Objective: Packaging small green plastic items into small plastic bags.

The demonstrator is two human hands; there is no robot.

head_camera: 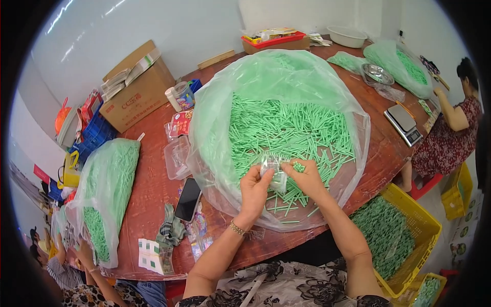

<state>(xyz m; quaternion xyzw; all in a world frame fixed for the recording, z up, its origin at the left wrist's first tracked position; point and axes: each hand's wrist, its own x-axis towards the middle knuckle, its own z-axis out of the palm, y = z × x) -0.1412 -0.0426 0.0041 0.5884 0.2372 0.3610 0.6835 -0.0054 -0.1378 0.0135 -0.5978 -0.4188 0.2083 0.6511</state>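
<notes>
My left hand (254,190) grips a small clear plastic packet (273,163) with green printed edges, thumb laid across its front. At the packet's right side is my right hand (308,179), whose fingertips touch its edge. A small bundle of light green sticks (299,167) is held in the right hand, ends showing between the fingers. Beneath both hands lies a large heap of the same green sticks (287,119) inside a wide-open translucent plastic bag (209,161). Whether any sticks are inside the packet I cannot tell.
The red-brown table (142,203) carries a phone (188,199), stacked printed packets (150,255), a digital scale (403,122) and another stick-filled bag (121,176). A yellow crate (424,249) of filled green packets stands at right. People work at both sides.
</notes>
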